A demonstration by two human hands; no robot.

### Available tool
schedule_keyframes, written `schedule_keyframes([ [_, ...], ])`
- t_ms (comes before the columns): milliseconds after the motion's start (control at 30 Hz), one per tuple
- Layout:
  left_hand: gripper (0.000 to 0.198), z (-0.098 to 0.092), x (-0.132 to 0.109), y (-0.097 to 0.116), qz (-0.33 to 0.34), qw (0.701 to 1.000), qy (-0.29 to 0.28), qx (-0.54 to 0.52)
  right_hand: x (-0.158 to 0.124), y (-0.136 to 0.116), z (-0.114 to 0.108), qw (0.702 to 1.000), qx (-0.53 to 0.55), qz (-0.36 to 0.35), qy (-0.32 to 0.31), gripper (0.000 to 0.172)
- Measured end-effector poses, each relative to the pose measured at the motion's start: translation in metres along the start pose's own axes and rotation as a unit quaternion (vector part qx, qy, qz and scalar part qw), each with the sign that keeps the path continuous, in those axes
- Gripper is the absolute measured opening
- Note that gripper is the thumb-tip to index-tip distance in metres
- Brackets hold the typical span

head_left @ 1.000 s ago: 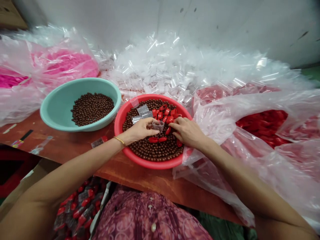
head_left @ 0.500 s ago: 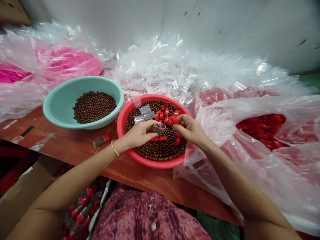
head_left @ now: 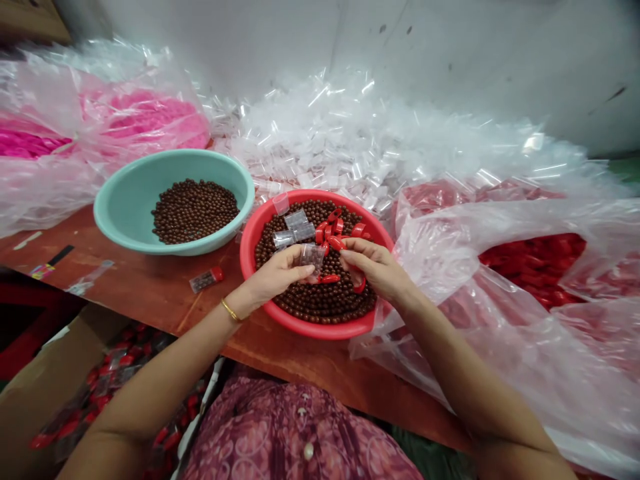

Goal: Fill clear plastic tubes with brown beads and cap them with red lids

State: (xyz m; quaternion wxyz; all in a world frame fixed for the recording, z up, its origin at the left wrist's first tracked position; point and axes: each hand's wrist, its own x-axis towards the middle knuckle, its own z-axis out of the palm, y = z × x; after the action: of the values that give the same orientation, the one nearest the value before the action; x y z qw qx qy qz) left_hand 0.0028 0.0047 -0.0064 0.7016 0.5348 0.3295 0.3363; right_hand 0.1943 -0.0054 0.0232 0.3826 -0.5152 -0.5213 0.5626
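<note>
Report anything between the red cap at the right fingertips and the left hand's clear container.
Nothing visible stands between the red cap at the right hand and the clear container in the left hand; loose caps seem to lie below.

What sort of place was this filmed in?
Probably a small packing workshop: clear plastic pieces are heaped along the wall, a cardboard box below the table holds many red-capped containers, and an open bag of red caps lies beside the red basin of brown balls.
</note>
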Motion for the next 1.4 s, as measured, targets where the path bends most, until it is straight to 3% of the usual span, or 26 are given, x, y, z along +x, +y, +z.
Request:
schedule_keyframes([
  [100,0.037,-0.003,-0.001,0.001,-0.019,0.999,0.0,-0.039,0.003,0.001,0.003,1.0,0.016,0.005,-0.01,0.03],
  [267,0.024,-0.001,0.003,-0.003,0.047,0.997,0.061,0.028,0.008,0.005,0.007,1.0,0.019,0.009,-0.007,0.035],
  [367,0.019,0.001,0.003,-0.004,0.056,0.995,0.055,0.059,0.008,0.005,0.01,0.999,0.036,0.014,-0.016,0.032],
  [500,0.021,0.003,0.001,-0.003,0.036,0.998,0.035,0.025,0.004,0.0,0.009,0.992,0.105,0.053,-0.042,0.023],
  [600,0.021,0.003,-0.001,-0.002,0.025,0.999,0.027,0.013,0.006,0.001,0.005,0.991,0.115,0.068,-0.026,0.025],
  [733,0.02,0.002,-0.001,-0.003,0.013,1.0,0.011,0.022,0.012,0.007,0.0,0.997,0.014,-0.032,0.064,0.021],
  [867,0.025,0.0,-0.002,-0.001,0.004,1.0,-0.009,-0.015,0.015,0.002,0.003,0.984,-0.073,-0.103,0.129,0.025],
  [1067,0.029,-0.004,-0.007,0.002,0.003,0.995,-0.048,-0.085,0.019,-0.003,0.026,0.984,0.033,-0.094,0.149,0.032],
  [1200,0.029,-0.004,-0.007,0.005,0.016,0.996,-0.028,-0.083,0.02,0.007,0.04,0.976,0.068,-0.147,0.148,0.027],
  [1400,0.024,0.002,-0.006,0.005,0.032,0.999,0.036,-0.013,0.011,0.011,0.034,0.938,-0.107,-0.28,0.172,0.005],
])
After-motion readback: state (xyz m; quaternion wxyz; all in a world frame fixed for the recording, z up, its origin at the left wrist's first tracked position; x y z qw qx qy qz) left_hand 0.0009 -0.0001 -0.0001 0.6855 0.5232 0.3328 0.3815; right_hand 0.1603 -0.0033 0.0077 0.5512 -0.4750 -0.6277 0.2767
